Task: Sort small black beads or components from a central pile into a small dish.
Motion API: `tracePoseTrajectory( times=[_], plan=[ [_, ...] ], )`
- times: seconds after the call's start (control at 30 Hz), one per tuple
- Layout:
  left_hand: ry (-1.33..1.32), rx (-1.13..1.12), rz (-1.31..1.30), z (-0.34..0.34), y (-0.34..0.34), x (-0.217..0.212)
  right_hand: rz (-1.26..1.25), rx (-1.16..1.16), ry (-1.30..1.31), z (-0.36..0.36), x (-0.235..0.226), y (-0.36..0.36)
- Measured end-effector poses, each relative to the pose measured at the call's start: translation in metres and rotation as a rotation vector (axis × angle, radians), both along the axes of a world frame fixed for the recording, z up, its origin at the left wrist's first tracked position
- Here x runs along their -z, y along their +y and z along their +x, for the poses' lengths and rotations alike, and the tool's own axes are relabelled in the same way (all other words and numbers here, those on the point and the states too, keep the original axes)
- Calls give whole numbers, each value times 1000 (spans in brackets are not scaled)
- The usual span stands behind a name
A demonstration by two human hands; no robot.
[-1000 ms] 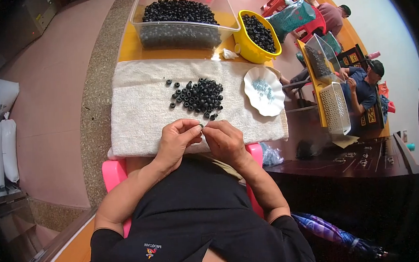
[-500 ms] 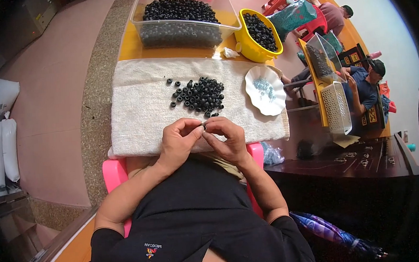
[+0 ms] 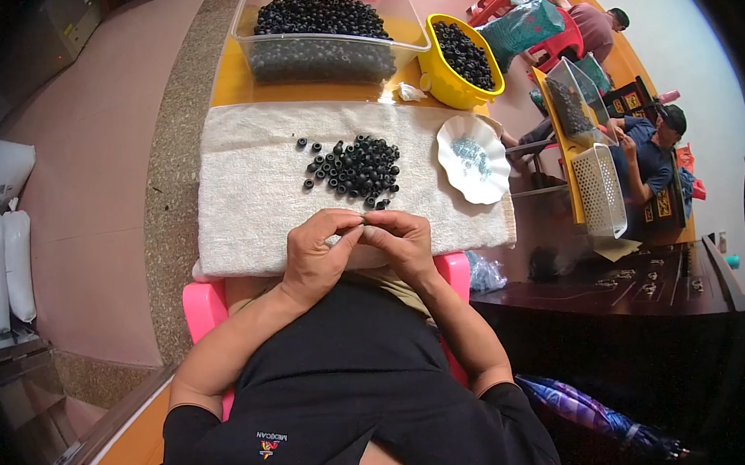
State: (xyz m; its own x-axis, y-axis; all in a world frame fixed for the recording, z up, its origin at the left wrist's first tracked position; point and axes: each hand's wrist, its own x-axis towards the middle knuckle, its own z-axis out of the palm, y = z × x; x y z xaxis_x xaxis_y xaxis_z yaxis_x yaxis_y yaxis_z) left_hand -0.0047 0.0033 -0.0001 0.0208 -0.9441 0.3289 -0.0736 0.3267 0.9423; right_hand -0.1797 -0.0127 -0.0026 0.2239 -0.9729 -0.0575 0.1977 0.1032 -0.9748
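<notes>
My left hand (image 3: pixel 315 246) and my right hand (image 3: pixel 402 241) meet fingertip to fingertip above the near part of a white towel (image 3: pixel 246 189). Thumbs and forefingers of both are pinched together on a small dark piece, nearly all hidden by the fingers. Just beyond them lies a loose pile of small black round pieces with holes (image 3: pixel 368 166), a few scattered to its left. To the right of the pile, a white scalloped dish (image 3: pixel 493 187) holds small clear bluish bits.
At the back stand a clear plastic bin (image 3: pixel 246 48) and a yellow tub (image 3: pixel 436 79), both full of black pieces. A crumpled white tissue (image 3: pixel 411 93) lies near the tub. Pink chair arms (image 3: pixel 204 304) flank me. Another person (image 3: pixel 647 152) sits at a table on the right.
My right hand's fingers have closed in toward the left, covering the small dark piece that showed between the fingertips. The pile and dish look unchanged.
</notes>
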Motion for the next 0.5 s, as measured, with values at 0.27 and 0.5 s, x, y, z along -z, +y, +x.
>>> tracePoseTrajectory(
  times=[0.27,0.5],
  plan=[
    [21,25,61,-1,2,2,-35,25,-70,-2,7,-1],
    [69,71,159,-2,4,0,-318,27,229,-10,3,-5]
  ],
)
